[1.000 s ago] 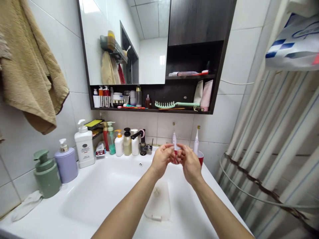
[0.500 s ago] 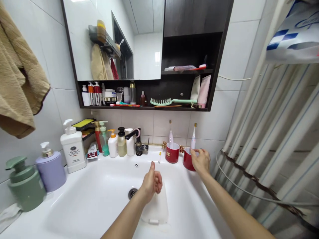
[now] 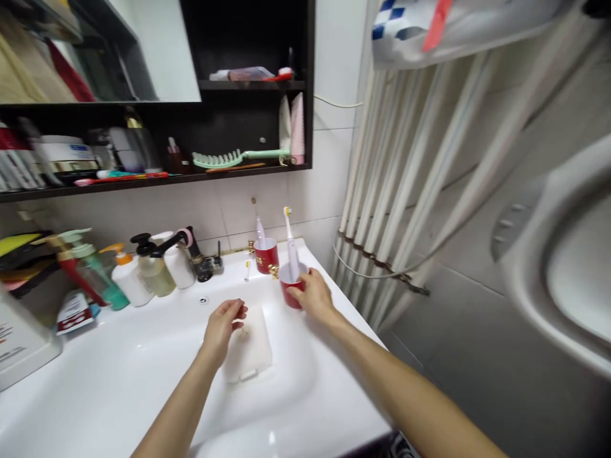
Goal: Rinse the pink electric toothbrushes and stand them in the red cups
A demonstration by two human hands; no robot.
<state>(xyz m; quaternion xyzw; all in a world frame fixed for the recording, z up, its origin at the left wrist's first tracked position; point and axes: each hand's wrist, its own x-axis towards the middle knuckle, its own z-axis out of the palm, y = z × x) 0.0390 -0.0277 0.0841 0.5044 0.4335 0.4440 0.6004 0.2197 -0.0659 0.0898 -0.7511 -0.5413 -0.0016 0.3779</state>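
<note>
My right hand (image 3: 316, 296) grips a red cup (image 3: 288, 295) at its rim, thumb in front and fingers at the far right side. A white electric toothbrush (image 3: 292, 251) with yellow-tipped bristles stands in that cup. Behind it to the left is a second red cup (image 3: 266, 259) with gold marking, holding a pale electric toothbrush (image 3: 260, 232). My left hand (image 3: 223, 331) hangs over the sink (image 3: 143, 375), fingers loosely curled and nothing visible in them. Below it in the basin lies a pale, translucent flat piece (image 3: 255, 353).
A black faucet (image 3: 203, 264) stands at the back rim, with several pump bottles (image 3: 155, 270) to its left. Above hangs a dark shelf (image 3: 229, 137) with a green hairbrush (image 3: 219, 159). White pipes (image 3: 405, 172) run down the right wall beside a pale basin-like object (image 3: 534, 235).
The view has turned right. My right hand has closed around the red cup's rim, and the cup sits nearer the basin. My left hand stays over the sink, its thumb lowered toward the fingers.
</note>
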